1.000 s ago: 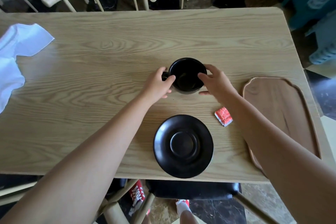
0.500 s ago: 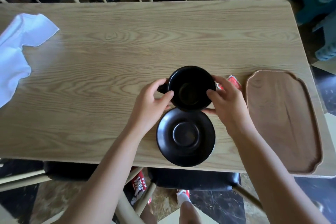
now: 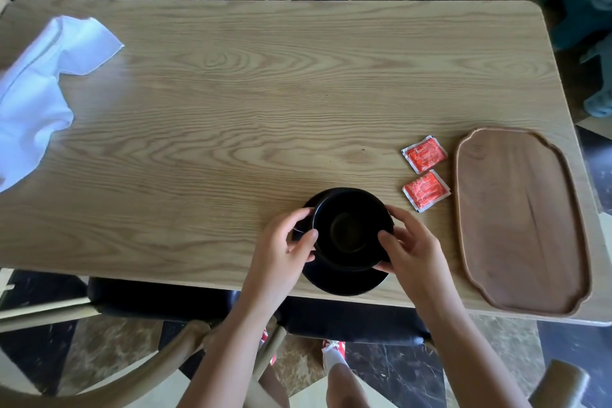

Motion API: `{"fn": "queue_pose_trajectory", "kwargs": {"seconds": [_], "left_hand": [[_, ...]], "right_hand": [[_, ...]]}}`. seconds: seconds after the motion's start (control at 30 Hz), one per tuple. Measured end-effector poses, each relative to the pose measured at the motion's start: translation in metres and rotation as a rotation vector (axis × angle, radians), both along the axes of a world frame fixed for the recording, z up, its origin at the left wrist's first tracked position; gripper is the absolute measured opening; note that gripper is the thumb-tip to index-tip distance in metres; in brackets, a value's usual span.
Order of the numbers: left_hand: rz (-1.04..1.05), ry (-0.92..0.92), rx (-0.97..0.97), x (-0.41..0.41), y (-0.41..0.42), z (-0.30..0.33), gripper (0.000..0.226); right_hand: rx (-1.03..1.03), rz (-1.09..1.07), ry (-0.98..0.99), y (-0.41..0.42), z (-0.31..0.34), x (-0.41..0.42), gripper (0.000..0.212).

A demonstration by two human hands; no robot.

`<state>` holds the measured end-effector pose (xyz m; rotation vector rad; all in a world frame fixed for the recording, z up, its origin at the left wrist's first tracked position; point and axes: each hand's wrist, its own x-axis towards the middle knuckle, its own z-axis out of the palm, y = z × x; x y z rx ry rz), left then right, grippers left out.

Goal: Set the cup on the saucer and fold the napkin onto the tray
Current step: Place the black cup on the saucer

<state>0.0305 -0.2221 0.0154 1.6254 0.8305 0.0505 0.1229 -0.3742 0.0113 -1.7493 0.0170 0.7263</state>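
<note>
Fingers [image 3: 306, 235] of the left hand [image 3: 281, 252] curl around the left side of the black cup [image 3: 352, 230], thumb and fingertips pressed to its wall, while the right hand [image 3: 412, 252] clasps the opposite side in the same way, so the cup sits held between both hands. It is upright, its dark inside facing the camera, directly over the black saucer [image 3: 344, 285], which lies at the near edge of the desk [image 3: 265, 93], slightly overhanging it. Whether the cup's base already touches the saucer cannot be told; the cup and hands hide the saucer's middle, and only its rim shows in front and behind. The cup's handle is covered by the left hand. A white napkin [image 3: 39, 83] lies crumpled at the far left corner, partly cut off by the frame edge. The wooden tray [image 3: 520, 219] rests along the right edge, near corner. Two red sachets [image 3: 425, 172] lie between cup and tray, just beside the tray.
</note>
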Motion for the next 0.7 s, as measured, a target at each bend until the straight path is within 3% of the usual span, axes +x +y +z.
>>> {"fn": "queue_pose_trajectory", "kwargs": {"seconds": [0.27,0.43,0.7], "left_hand": [[-0.030,0.002,0.067,-0.010,-0.002,-0.006,0.034],[-0.039,-0.083,0.237,-0.013,-0.005,-0.012,0.037],[-0.044,-0.129,0.273,-0.013,-0.005,-0.017,0.035]], "right_hand": [[-0.034,-0.005,0.005,-0.003,-0.008,-0.010,0.030],[-0.068,-0.020,-0.093,-0.004,-0.005,-0.013,0.037],[-0.083,0.029,-0.131,-0.007,-0.007,-0.008,0.035]]}}
